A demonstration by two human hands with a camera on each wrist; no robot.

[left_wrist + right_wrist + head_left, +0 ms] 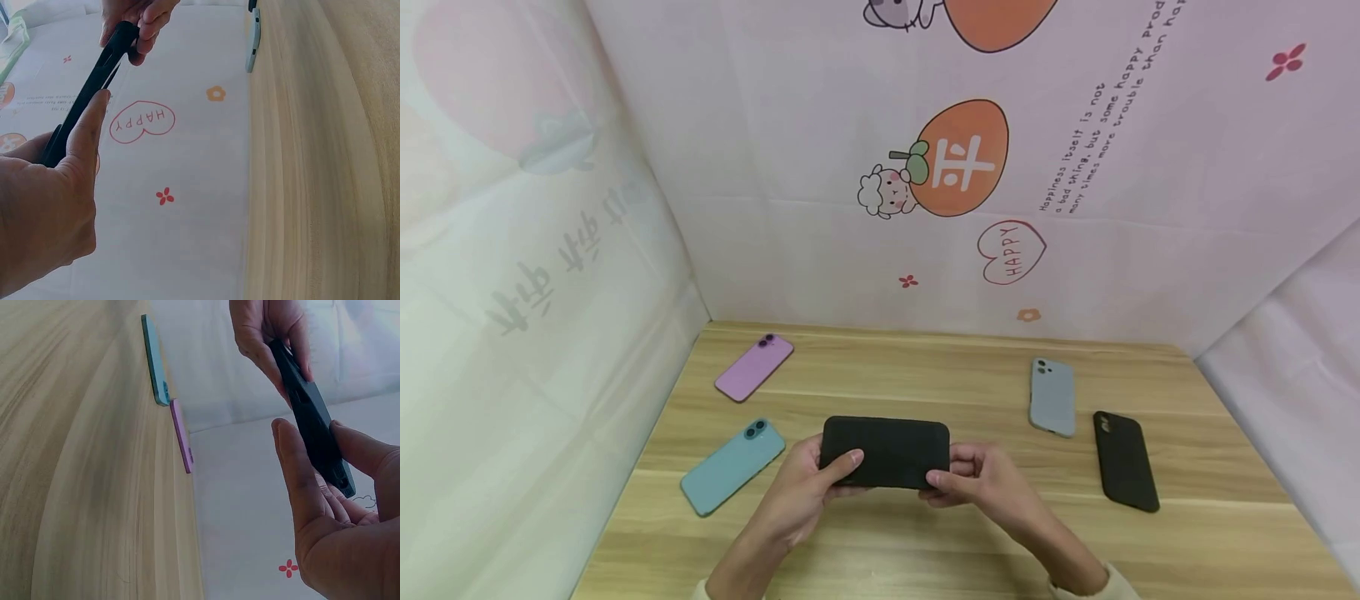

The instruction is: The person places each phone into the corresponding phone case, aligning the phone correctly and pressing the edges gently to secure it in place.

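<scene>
Bright, soft light across the head view, shadows faint, the left cloth (527, 400) washing out pale, the black slab (891, 454) swallowing nearly all detail! Over to the 2 wrist views: dimmer, greyer, the right one catching a hazy glow on that same cloth, lens distortion bowing seams along the surface (312, 187).

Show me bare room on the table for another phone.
Widest: back centre, between the pink phone and grey-blue phone. Smaller: in front of the teal phone and black case. Crowded: right, where grey-blue phone and black case sit close; front centre, where left hand and right hand hold a black slab.
</scene>
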